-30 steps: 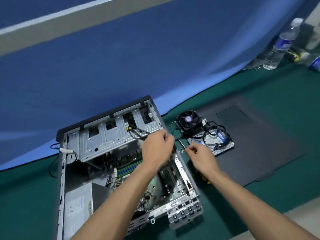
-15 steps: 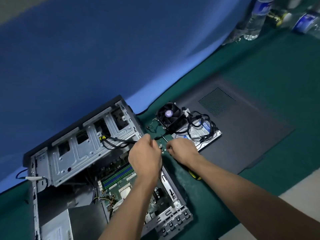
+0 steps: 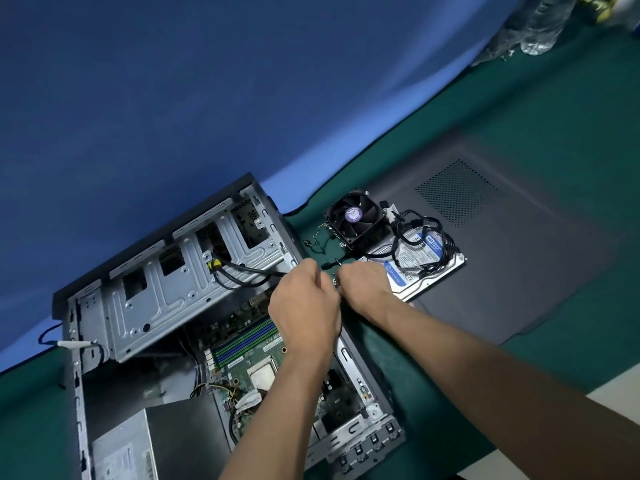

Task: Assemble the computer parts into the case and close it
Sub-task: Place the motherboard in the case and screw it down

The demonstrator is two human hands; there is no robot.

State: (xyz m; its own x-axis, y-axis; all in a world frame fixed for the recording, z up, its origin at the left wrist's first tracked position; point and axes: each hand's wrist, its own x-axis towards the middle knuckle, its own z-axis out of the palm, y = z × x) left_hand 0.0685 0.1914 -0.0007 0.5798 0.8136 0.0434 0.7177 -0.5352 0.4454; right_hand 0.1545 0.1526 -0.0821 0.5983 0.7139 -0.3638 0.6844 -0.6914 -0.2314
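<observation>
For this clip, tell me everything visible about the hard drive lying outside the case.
The silver metal hard drive with a blue-and-white label lies flat, label up, outside the open grey computer case, on the near edge of the dark grey side panel. A bundle of black cables lies coiled on top of it. The black cooler fan sits against its far corner. The right hand covers its near-left corner; contact cannot be told. The label text is too small to read.

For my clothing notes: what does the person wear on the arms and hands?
Nothing that shows. The left hand and the right hand are bare, without gloves, rings or a watch. Both forearms are bare as well; no sleeve comes into view.
</observation>
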